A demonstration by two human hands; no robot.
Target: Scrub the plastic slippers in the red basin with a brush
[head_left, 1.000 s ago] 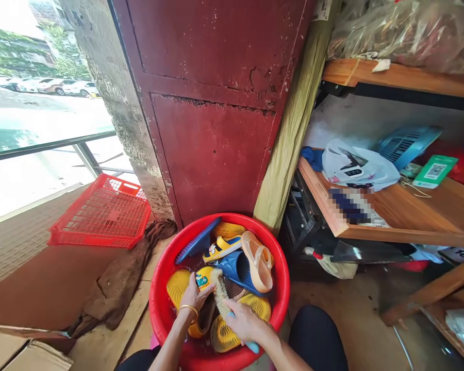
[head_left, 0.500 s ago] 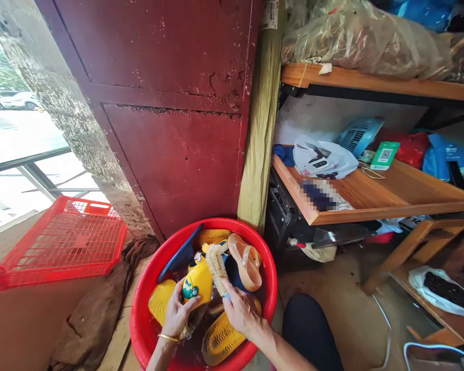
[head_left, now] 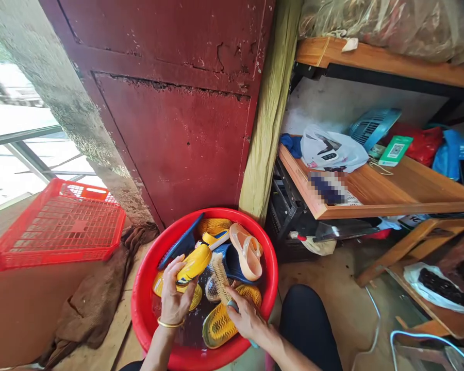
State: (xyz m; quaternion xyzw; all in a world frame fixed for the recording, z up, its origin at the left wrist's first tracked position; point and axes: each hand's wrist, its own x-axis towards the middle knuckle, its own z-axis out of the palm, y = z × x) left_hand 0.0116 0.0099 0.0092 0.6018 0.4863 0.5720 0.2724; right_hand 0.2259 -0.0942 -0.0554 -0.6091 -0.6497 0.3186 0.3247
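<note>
Right, all eyes on the red plastic basin, and it's packed! A yellow slipper is up in the left hand, a scrubbing brush is in the right hand, and the rest of the footwear sits heaped in dark, murky water.

The left hand is closed around the slipper, fingers curled along its side and thumb up over the top, holding it tilted above the water. A gold bangle sits at that wrist. Over on the right, the fingers wrap firmly around the brush where its teal handle runs under the palm, with the forearm reaching in across the rim. The pale bristles stand just beside the slipper, and from up here I can't see them touching it.

So how far along are we? Hard to call! One slipper is in hand, and a peach sandal, a blue slide, a dark blue slipper leaning against the rim and a ridged yellow slipper all lie in the basin. None looks clearly cleaner than the others, so I can't say which have had the brush
</note>
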